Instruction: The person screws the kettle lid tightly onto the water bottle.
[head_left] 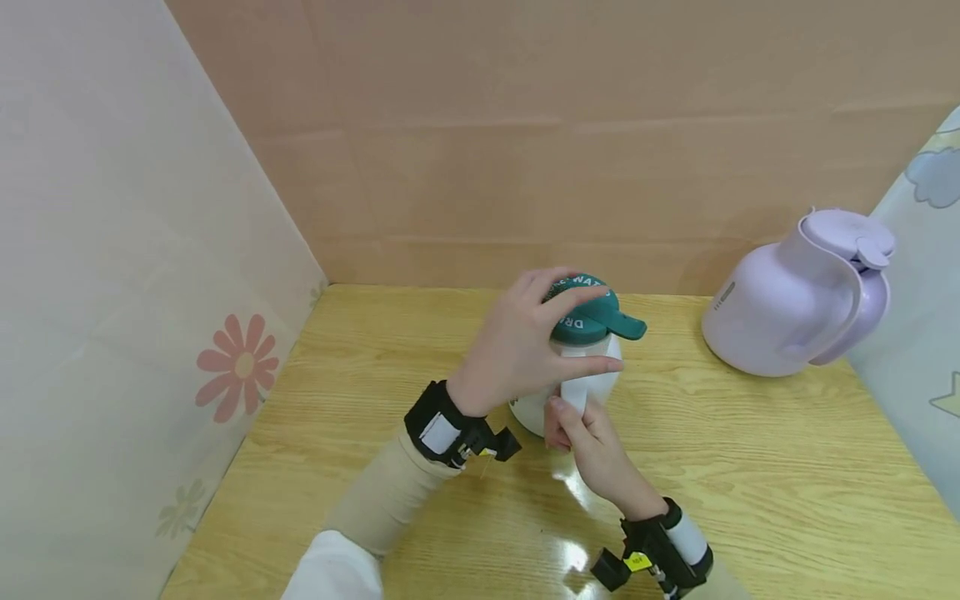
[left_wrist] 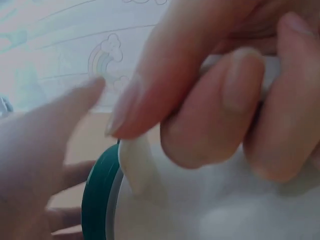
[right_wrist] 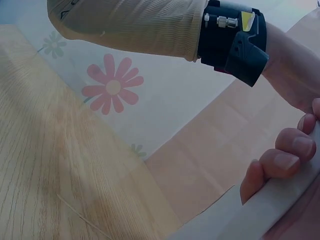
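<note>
White jug, small, round-bodied, with a green lid and a white strap handle. It stands upright on the wooden table, between the two hands and under the fingers of the upper one.

Holds: the left hand sits over the top, its fingers curled onto the lid's edge and its thumb lying across the neck just below. The right hand comes up from the near side, its fingers wrapped round the handle; the left wrist view shows them clenched there, hard against the body.

Handling, as judged: rigid plastic, smooth and glossy, so likely slick under bare fingers. Probably light when empty; contents cannot be seen. The lid's spout tab projects beyond the fingertips of the left hand, toward the right. Best purchase looks to be the handle for steadying and the lid's rim for turning or lifting.

Writing: white capitals run round the lid, partly covered by the fingers; "WAT" and "DR" can be read, the rest not.

Also present: a lilac jug with lid and handle, well apart to the right, unmarked so far as can be told.
</note>
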